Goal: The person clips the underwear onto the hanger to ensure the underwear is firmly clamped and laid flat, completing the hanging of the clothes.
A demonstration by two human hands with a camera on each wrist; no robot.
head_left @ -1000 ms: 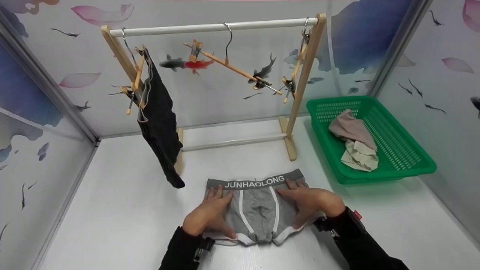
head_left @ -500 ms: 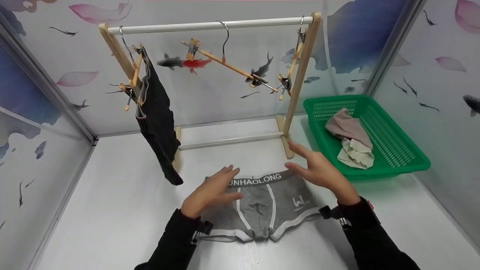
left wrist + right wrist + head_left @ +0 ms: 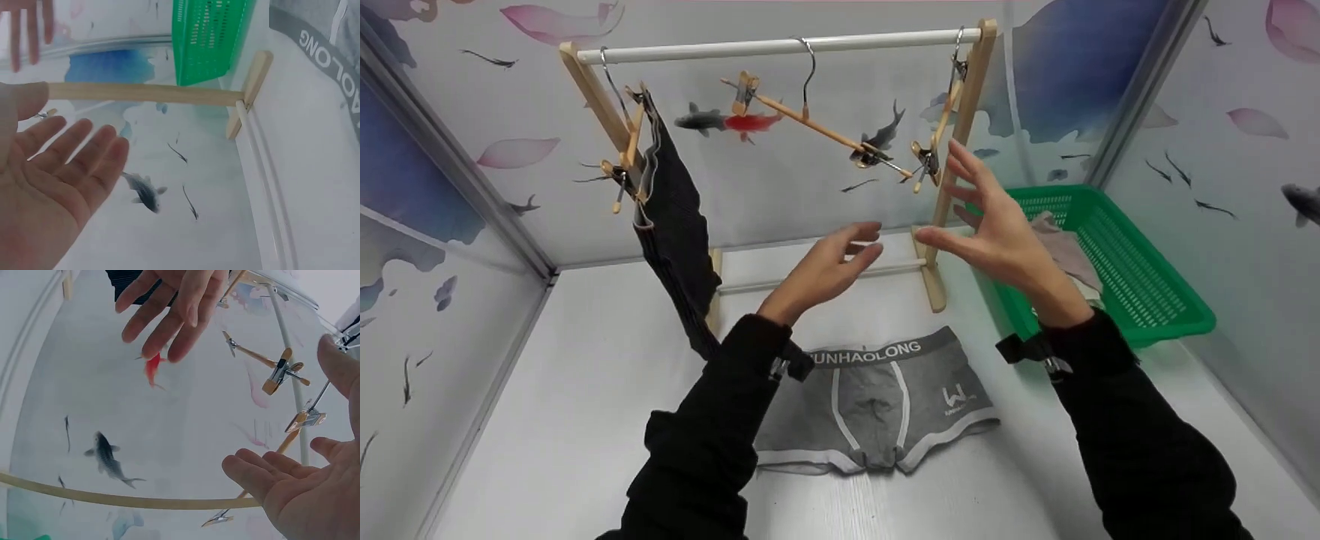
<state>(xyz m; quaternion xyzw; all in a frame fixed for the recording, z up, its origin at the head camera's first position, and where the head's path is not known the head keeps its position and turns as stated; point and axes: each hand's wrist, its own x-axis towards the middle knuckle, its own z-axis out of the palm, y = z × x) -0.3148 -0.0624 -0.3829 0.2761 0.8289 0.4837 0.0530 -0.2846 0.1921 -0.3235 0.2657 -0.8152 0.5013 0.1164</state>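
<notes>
Grey boxer briefs [image 3: 874, 412] with a dark lettered waistband lie spread flat on the white table. Beyond the waistband my left hand [image 3: 829, 270] is raised with relaxed fingers, holding nothing. My right hand [image 3: 997, 225], also holding nothing, reaches up with spread fingers close by the right-hand clip hanger [image 3: 947, 120]; in the head view its fingertips overlap the rack's right post. A wooden clip hanger [image 3: 817, 129] without clothing hangs mid-rail, above and beyond my left hand. The right wrist view shows both palms near the hangers' clips [image 3: 279, 374].
The wooden rack [image 3: 780, 49] stands at the back with a white rail. Black ribbed trousers [image 3: 671, 202] hang from its left hanger. To the right, a green basket [image 3: 1174, 292] holds pinkish and cream cloth [image 3: 1069, 251], partly hidden by my right hand. Printed walls enclose the table.
Both hands have let go of the flat briefs, lifted off them and moved up and away toward the rack. The briefs stay lying in place.
</notes>
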